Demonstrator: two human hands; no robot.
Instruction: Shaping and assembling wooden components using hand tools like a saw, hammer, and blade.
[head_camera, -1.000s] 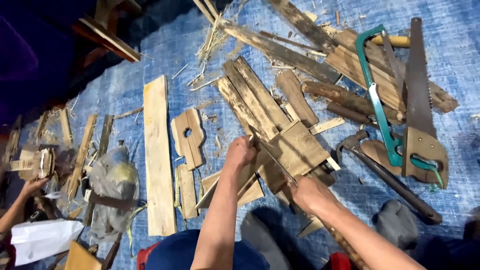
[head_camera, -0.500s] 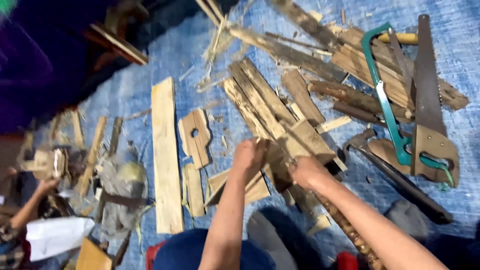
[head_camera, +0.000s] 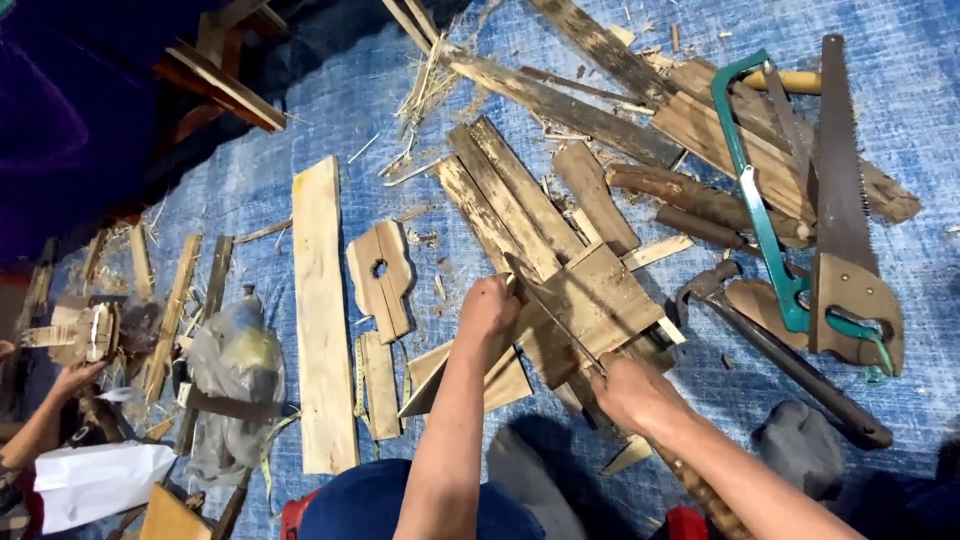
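I see both hands closed on a long blade (head_camera: 550, 310) over a wood board (head_camera: 600, 290): left hand (head_camera: 490, 305) at its tip, right hand (head_camera: 630, 390) at the handle end; white bag (head_camera: 95, 480) lower left

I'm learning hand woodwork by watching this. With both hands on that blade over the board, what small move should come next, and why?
Probably a short pull of the blade toward the body. The left hand grips its far end and the right hand its near end, and it lies aslant across the flat board, as for shaving. The hammer and saws lie aside, untouched.
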